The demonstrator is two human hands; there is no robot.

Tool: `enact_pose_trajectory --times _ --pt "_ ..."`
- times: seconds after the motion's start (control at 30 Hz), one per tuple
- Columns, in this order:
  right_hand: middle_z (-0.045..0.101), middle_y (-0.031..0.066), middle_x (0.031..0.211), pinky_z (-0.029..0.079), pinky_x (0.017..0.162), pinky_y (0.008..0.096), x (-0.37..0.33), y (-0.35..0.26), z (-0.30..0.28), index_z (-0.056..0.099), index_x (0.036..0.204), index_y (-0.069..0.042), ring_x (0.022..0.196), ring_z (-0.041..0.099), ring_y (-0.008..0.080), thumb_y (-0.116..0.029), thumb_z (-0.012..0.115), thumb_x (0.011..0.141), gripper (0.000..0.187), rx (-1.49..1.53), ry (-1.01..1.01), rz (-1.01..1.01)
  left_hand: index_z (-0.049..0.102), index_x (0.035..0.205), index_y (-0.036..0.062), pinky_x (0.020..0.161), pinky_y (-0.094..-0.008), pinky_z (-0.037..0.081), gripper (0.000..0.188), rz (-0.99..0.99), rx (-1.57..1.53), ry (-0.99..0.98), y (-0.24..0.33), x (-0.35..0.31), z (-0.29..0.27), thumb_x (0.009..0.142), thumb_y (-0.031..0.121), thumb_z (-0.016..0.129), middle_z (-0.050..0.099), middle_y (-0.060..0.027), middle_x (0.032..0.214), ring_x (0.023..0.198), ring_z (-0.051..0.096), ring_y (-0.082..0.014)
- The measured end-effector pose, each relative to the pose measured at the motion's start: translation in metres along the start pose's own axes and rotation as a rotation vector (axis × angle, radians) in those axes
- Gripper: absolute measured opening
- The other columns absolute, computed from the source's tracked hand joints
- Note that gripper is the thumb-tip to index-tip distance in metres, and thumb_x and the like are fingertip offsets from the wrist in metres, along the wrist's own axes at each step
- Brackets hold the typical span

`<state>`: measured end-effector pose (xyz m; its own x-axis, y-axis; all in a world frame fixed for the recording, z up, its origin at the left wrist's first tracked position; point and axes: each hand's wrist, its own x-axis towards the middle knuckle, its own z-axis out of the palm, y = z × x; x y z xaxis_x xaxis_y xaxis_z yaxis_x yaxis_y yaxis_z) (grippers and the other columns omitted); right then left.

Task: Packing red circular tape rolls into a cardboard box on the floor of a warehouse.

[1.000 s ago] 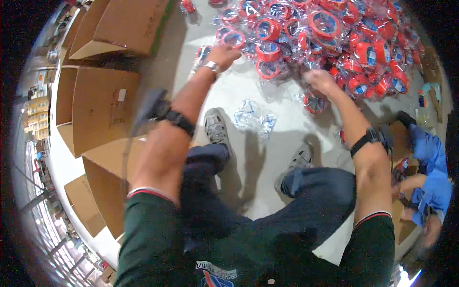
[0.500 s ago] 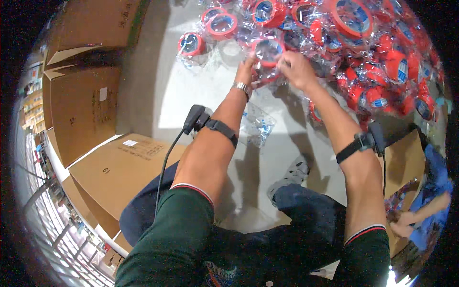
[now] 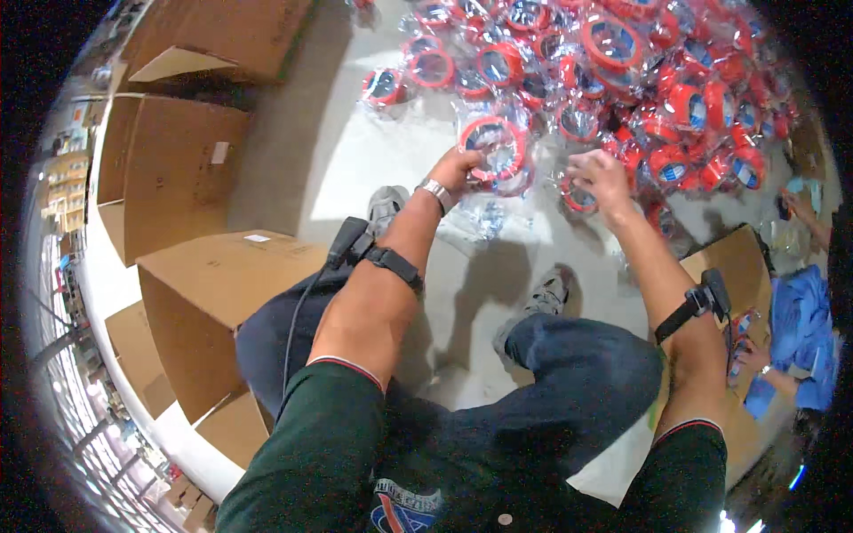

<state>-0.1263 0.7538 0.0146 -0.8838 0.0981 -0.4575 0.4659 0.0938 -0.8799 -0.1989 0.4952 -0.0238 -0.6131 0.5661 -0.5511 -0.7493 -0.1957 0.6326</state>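
Observation:
My left hand [image 3: 456, 173], with a metal watch at the wrist, grips a roll of red tape [image 3: 516, 160] in clear plastic wrap by its left side. At least one more red edge shows just under that roll. My right hand [image 3: 606, 180] is off to the right with bent fingers apart, and nothing shows in it. Close by its fingertips, on the floor, lies another wrapped tape roll [image 3: 569, 197]; whether they touch I cannot tell. Beyond both hands spreads a heap of wrapped red tape rolls [image 3: 684, 105].
Brown cardboard boxes [image 3: 182, 178] stand along the left, one with its flap [image 3: 182, 62] raised. A piece of cardboard [image 3: 730, 258] is at right, beside another person's blue clothing [image 3: 800, 306] and hand [image 3: 755, 358]. My shoes [image 3: 551, 291] rest on the grey floor [image 3: 342, 124].
My right hand has let go of the tape roll and moved right, beside the heap. My left hand still holds the roll, now lower in view. The view has shifted, showing my other shoe.

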Motion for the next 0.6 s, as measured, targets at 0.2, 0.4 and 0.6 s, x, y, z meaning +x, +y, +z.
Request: enact_pose_trajectory --times 0.2,0.4,0.6 --pt "0.061 0.0028 0.091 0.047 0.069 0.0282 -0.048 -0.107 0.045 0.055 0.100 -0.005 0.080 0.057 0.0113 -0.022 0.047 0.093 0.020 0.486 0.219 -0.192 0.046 0.124 0.0035 0.078 -0.0346 0.054 0.055 0.342 0.094 -0.162 0.090 -0.112 0.085 0.071 0.007 0.062 0.060 -0.0073 0.110 0.095 0.061 -0.0197" --pt "0.057 0.0004 0.078 0.045 0.060 0.0253 -0.139 -0.193 0.105 0.055 0.088 -0.007 0.067 0.054 0.0108 -0.016 0.051 0.089 0.010 0.581 0.144 -0.379 0.021 0.140 0.0026 0.095 -0.0344 0.042 0.097 0.751 0.073 -0.124 0.108 -0.249 0.120 0.064 0.016 0.079 0.048 -0.0135 0.125 0.113 0.049 -0.0229" --pt "0.057 0.0008 0.076 0.045 0.058 0.0250 -0.232 -0.207 0.191 0.057 0.087 -0.005 0.066 0.054 0.0088 -0.016 0.054 0.090 0.012 0.585 0.027 -0.461 0.038 0.128 0.0005 0.091 -0.0306 0.042 0.067 0.855 0.021 0.054 0.082 -0.372 0.099 0.069 0.008 0.069 0.056 -0.0081 0.111 0.102 0.054 -0.0165"
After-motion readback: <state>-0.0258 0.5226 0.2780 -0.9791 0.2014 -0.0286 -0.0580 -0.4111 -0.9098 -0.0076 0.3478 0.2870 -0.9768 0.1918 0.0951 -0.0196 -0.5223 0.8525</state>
